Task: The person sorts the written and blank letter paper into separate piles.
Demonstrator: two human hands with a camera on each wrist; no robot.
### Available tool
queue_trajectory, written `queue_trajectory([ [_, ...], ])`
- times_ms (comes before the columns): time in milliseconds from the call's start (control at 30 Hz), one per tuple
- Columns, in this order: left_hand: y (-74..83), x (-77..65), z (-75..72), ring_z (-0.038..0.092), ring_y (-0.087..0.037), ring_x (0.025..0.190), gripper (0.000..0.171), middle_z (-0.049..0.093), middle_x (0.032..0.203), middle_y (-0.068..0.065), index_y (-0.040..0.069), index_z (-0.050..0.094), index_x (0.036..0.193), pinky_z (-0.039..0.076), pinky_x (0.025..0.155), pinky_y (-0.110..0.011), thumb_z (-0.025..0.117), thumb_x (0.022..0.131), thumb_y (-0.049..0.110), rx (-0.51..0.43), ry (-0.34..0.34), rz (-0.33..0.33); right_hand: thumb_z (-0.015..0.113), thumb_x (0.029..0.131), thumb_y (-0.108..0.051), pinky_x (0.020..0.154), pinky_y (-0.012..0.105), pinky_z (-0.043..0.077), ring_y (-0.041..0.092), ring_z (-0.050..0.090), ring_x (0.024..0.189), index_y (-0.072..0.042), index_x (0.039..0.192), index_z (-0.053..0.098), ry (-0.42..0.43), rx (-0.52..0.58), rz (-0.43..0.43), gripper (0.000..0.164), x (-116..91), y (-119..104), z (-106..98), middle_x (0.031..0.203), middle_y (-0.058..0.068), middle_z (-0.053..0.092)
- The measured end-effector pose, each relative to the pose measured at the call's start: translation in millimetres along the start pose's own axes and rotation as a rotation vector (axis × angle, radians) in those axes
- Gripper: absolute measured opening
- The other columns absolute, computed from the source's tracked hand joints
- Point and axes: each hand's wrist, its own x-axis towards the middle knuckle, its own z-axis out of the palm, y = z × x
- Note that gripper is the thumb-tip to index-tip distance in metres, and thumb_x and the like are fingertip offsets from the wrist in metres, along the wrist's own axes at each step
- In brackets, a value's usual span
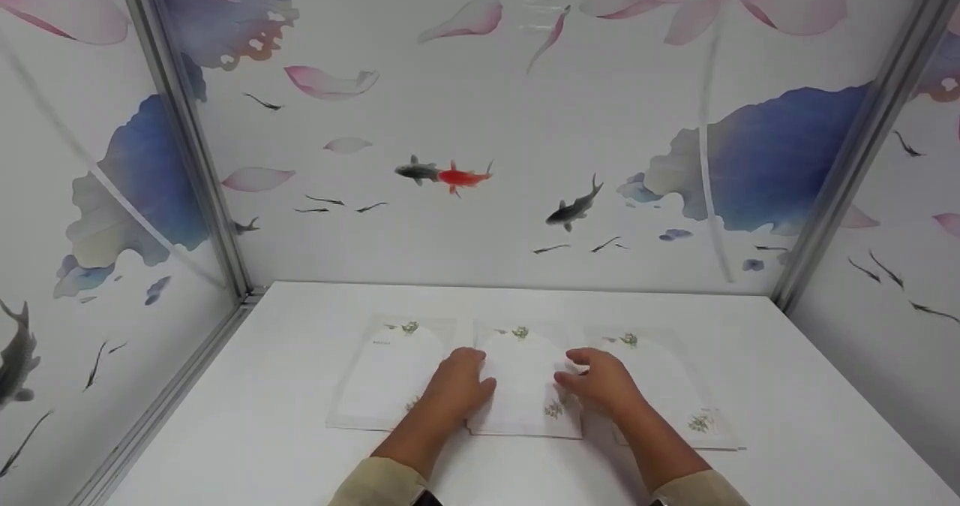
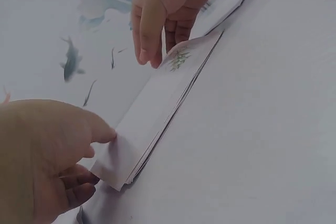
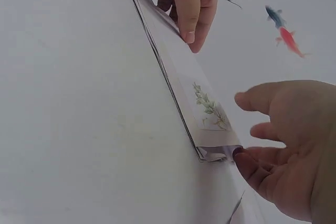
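Observation:
Three stacks of pale printed paper lie side by side on the white table. In the head view my left hand (image 1: 457,386) is at the left side of the middle paper stack (image 1: 521,393) and my right hand (image 1: 600,382) at its right side. Several thin layers show along its near edge in the left wrist view. There, my left thumb touches the top sheet while the fingers curl at its side edge, pinching it. In the right wrist view my right fingers (image 3: 254,169) touch the side edge near the plant print, with the thumb raised apart from the paper.
The left paper stack (image 1: 375,386) and the right paper stack (image 1: 667,393) lie close beside the middle one. Patterned panels (image 1: 465,243) with fish and lotus prints wall in the back and sides of the table (image 1: 247,416). Grey metal posts (image 1: 191,146) stand at the corners.

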Motion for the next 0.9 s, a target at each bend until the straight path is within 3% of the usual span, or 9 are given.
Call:
queue_trajectory([
  [100,1.8,1.6,-0.5,0.046,-0.038,0.156,0.052,0.054,0.161,-0.017,0.002,0.055,0.153,0.038,0.129,-0.054,0.067,0.103,0.013,-0.051,0.035,-0.059,0.075,0.098,-0.019,0.101,0.045,0.063,0.033,0.068,0.129,-0.005,0.149,0.061,0.024,0.099,0.076,0.055,0.2,-0.1,-0.4,0.145,0.017,0.067],
  [200,2.0,3.2,-1.2,0.050,-0.039,0.152,0.050,0.058,0.155,-0.020,-0.001,0.057,0.150,0.042,0.126,-0.055,0.066,0.101,0.007,-0.047,0.058,-0.073,0.074,0.097,-0.012,0.092,0.037,0.065,0.029,0.068,0.120,-0.003,0.149,0.060,0.034,0.150,0.114,0.055,1.5,0.2,0.4,0.138,0.018,0.068],
  [433,-0.7,3.3,-4.0,0.066,-0.036,0.131,0.043,0.072,0.132,-0.019,-0.002,0.063,0.142,0.053,0.114,-0.054,0.068,0.099,0.003,-0.074,0.055,-0.069,0.069,0.099,-0.007,0.077,0.028,0.060,0.024,0.067,0.106,0.002,0.145,0.063,0.038,0.118,0.078,0.047,2.8,3.5,2.3,0.126,0.017,0.070],
  [733,-0.5,2.6,-2.8,0.067,-0.031,0.130,0.044,0.072,0.132,-0.015,0.004,0.064,0.144,0.055,0.113,-0.053,0.068,0.101,0.006,-0.125,0.056,-0.108,0.062,0.102,-0.007,0.073,0.027,0.057,0.023,0.065,0.101,-0.004,0.145,0.064,0.031,0.199,0.108,0.043,5.9,5.6,0.6,0.129,0.016,0.070],
  [900,3.0,2.2,0.5,0.065,-0.031,0.133,0.045,0.072,0.132,-0.012,0.005,0.063,0.146,0.053,0.115,-0.052,0.064,0.101,0.008,-0.185,0.065,-0.080,0.060,0.105,-0.009,0.079,0.030,0.060,0.023,0.068,0.103,-0.003,0.146,0.064,0.034,0.251,0.105,0.041,5.7,10.5,-10.2,0.132,0.019,0.069],
])
